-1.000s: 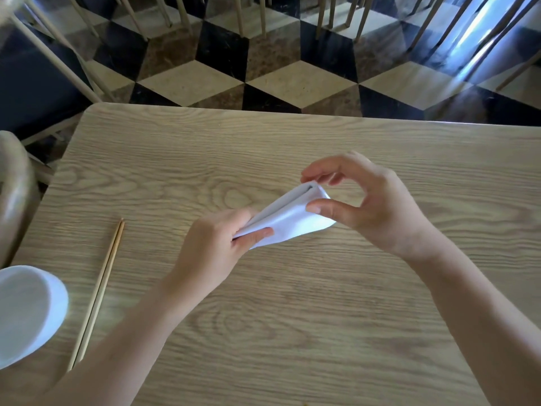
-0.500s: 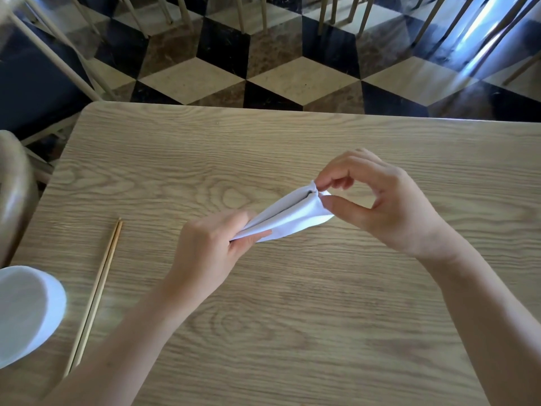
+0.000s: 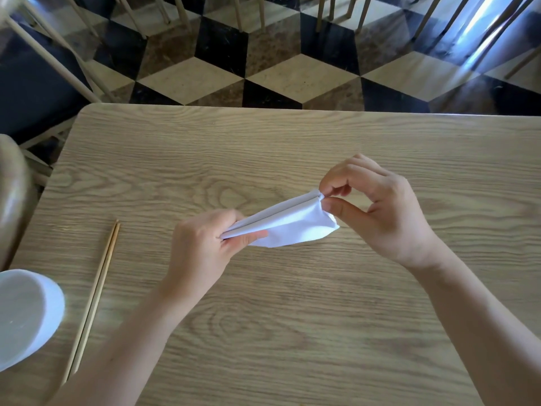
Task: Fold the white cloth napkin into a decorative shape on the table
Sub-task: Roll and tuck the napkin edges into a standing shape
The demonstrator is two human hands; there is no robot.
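Two hands hold the white cloth napkin [image 3: 289, 222] just above the wooden surface [image 3: 292, 332], near its middle. The napkin is folded into a narrow, tapered shape with a lengthwise crease along its top. The left hand [image 3: 202, 247] has its grip clamped on the pointed near-left end. The right hand [image 3: 380, 212] has its thumb and forefinger pinched together on the far-right end, gathering the cloth there. A white bowl [image 3: 26, 315] sits at the left edge of the surface; nothing can be seen inside it. A pair of wooden chopsticks [image 3: 95, 297] lies just beside it. Compared with a second ago, the right grip has closed onto the napkin's end, and the napkin is drawn out longer between the hands.
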